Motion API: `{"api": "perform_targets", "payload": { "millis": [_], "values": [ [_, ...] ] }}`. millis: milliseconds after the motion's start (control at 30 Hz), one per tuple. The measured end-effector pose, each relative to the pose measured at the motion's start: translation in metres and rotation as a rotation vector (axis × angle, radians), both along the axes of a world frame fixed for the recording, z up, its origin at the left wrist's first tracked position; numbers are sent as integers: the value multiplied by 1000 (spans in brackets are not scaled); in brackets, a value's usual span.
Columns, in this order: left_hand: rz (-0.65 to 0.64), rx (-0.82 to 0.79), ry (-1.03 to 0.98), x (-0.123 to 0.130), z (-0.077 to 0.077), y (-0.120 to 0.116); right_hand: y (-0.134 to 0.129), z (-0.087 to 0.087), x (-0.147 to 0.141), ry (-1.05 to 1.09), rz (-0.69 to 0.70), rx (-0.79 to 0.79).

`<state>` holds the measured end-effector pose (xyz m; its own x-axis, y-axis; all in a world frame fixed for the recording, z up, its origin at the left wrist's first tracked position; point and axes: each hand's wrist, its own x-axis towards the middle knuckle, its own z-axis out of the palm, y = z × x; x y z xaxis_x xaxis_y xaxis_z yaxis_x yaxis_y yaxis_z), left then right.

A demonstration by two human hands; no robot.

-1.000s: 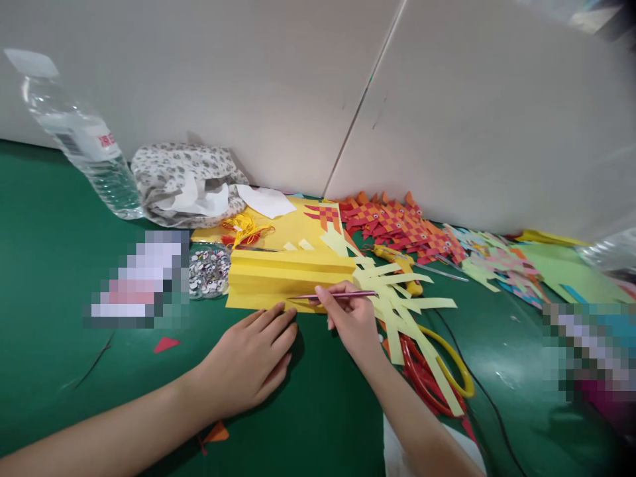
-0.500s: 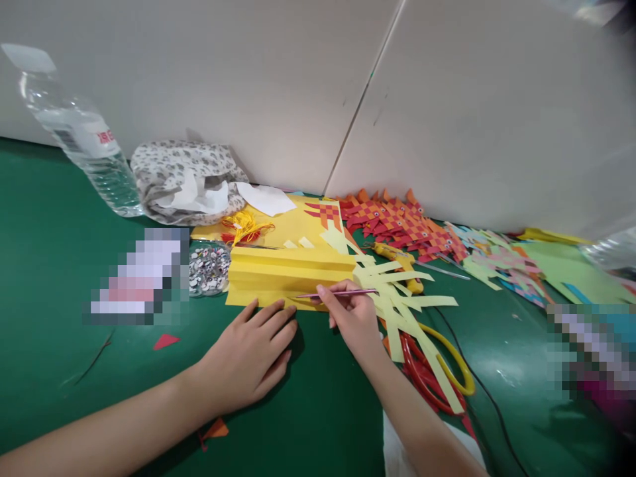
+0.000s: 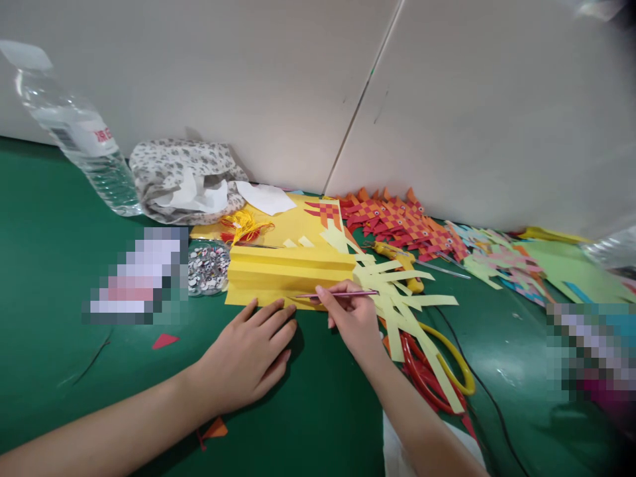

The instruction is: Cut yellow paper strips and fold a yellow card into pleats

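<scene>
A creased yellow sheet of paper [image 3: 278, 278] lies in front of me, with fold lines running across it. My left hand [image 3: 258, 351] rests flat, its fingers spread and the fingertips on the sheet's near edge. Between the thumb and fingers of my right hand [image 3: 350, 311] is a slim dark pink pen [image 3: 311, 295], whose tip points left and touches or hovers just over the paper; I cannot tell which. Pale yellow paper strips [image 3: 397, 298], partly woven, lie right beside my right hand.
Red-handled scissors [image 3: 422, 384] and a yellow glue gun [image 3: 410, 262] with a cord lie at right. Woven red-orange paper fish [image 3: 397, 218] are piled by the wall. At left stand a water bottle [image 3: 82, 136], a patterned pouch [image 3: 183, 165] and a bag of googly eyes [image 3: 209, 268].
</scene>
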<state>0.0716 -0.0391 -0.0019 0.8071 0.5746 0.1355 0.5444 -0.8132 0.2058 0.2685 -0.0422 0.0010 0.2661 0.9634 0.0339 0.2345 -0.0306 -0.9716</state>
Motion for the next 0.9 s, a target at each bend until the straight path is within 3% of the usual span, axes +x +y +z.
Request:
{"api": "perform_targets", "payload": {
  "millis": [900],
  "values": [
    [-2,9,-30,-1,1,-1,1,1,15,45,-75,34]
  ]
}}
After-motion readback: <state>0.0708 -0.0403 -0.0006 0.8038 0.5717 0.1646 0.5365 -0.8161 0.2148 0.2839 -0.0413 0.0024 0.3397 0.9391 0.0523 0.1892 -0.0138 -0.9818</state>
